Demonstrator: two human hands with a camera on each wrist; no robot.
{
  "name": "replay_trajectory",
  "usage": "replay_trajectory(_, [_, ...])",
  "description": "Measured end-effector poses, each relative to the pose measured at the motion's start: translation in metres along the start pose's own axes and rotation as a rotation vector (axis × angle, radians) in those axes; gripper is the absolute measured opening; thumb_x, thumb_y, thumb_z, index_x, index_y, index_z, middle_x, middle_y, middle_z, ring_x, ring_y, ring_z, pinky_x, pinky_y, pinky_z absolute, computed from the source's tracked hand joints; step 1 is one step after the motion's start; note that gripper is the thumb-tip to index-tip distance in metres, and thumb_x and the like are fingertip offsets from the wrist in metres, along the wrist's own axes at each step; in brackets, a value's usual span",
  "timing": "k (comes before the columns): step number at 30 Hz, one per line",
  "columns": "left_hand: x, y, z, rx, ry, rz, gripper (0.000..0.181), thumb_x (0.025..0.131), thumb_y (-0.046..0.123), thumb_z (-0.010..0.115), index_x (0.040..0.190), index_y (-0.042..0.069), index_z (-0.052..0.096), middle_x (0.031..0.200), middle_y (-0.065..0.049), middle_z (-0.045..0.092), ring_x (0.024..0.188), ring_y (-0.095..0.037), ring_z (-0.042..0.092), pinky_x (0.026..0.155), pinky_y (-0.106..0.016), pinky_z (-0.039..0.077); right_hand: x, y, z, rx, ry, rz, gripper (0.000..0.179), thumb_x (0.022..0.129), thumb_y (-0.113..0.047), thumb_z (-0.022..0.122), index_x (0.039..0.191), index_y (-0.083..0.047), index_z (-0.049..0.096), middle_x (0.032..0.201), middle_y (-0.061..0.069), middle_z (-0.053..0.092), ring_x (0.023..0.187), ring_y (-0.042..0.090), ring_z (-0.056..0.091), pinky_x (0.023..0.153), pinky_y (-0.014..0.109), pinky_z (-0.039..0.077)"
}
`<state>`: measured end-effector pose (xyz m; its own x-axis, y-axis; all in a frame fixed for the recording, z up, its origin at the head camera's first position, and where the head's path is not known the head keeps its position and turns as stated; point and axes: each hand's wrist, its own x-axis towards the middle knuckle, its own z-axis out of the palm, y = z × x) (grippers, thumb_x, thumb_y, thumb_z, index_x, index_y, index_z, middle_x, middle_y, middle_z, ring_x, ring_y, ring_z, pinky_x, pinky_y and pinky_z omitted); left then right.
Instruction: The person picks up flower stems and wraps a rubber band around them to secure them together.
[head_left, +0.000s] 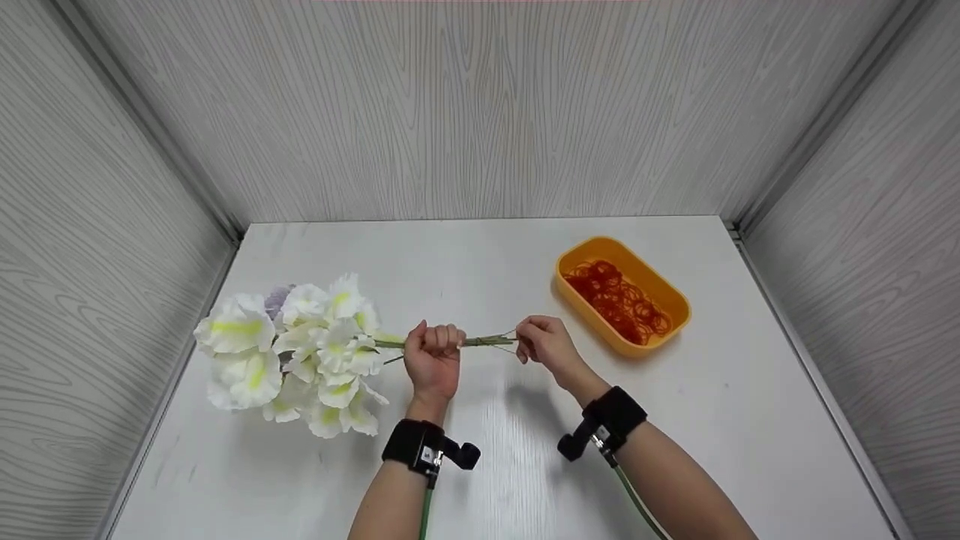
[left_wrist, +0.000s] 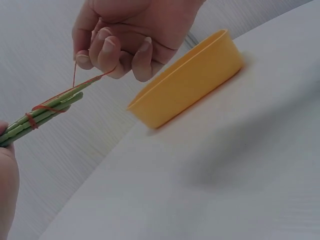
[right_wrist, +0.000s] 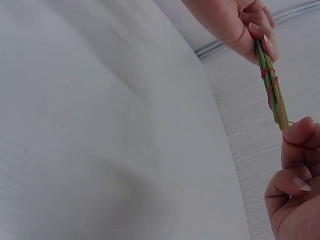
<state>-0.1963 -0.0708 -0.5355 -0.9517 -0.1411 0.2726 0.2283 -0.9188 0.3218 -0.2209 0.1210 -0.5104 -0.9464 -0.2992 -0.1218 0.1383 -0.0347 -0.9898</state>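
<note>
My left hand (head_left: 433,360) grips a bunch of green stems (left_wrist: 47,110) in its curled fingers, with the cut ends pointing right. White and yellow artificial flowers (head_left: 330,352) spread out to the left of that hand. A red rubber band (right_wrist: 270,82) is wound round the stems near their ends. Part of the band stretches past the tips to my right hand (head_left: 546,346), whose fingers are curled and hold the loop. In the right wrist view, the band runs over the thumb and fingers (right_wrist: 300,132).
A yellow-orange tray (head_left: 667,289) with many loose red rubber bands (head_left: 615,300) stands behind and to the right of my right hand. Both hands are above the white table (head_left: 480,480). Pale wood-grain panels (head_left: 480,112) enclose the back and sides.
</note>
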Motion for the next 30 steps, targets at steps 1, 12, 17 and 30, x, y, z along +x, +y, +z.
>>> replay_trajectory(1, [0.0,0.0,0.0,-0.005,0.007,0.003,0.04,0.103,0.011,0.014,0.063,0.009,0.016,0.062,-0.002,0.012,0.057,-0.019,0.016,0.06,-0.03,0.029,-0.001,-0.001,0.002,-0.012,-0.014,0.003,0.021,0.097,-0.002,0.047,0.079,0.006,0.055,0.059,0.005,0.049,0.052,0.016,0.05,0.048,0.023,0.036])
replay_trajectory(12, [0.002,-0.004,0.003,-0.042,0.08,0.015,0.039,0.101,0.01,0.014,0.062,0.01,0.016,0.061,-0.001,0.012,0.057,-0.019,0.016,0.06,-0.029,0.029,-0.023,-0.04,0.027,-0.177,-0.117,-0.066,0.02,0.1,-0.001,0.046,0.089,0.008,0.06,0.078,0.025,0.062,0.074,0.027,0.062,0.057,0.031,0.044])
replay_trajectory(17, [0.0,-0.009,0.004,0.009,0.094,0.007,0.04,0.101,0.008,0.016,0.061,0.01,0.017,0.06,-0.002,0.014,0.056,-0.02,0.018,0.061,-0.03,0.032,-0.014,-0.028,0.035,-0.265,-0.149,-0.125,0.022,0.102,-0.007,0.048,0.097,0.011,0.06,0.079,0.017,0.064,0.075,0.023,0.062,0.056,0.028,0.046])
replay_trajectory(30, [-0.012,-0.026,0.009,0.188,0.271,-0.073,0.048,0.099,0.011,0.027,0.053,0.015,0.034,0.054,0.004,0.03,0.052,-0.01,0.034,0.057,-0.024,0.033,-0.017,-0.035,0.067,-0.476,-0.134,-0.26,0.018,0.103,-0.008,0.048,0.106,0.003,0.062,0.087,0.01,0.062,0.069,0.013,0.055,0.061,0.024,0.047])
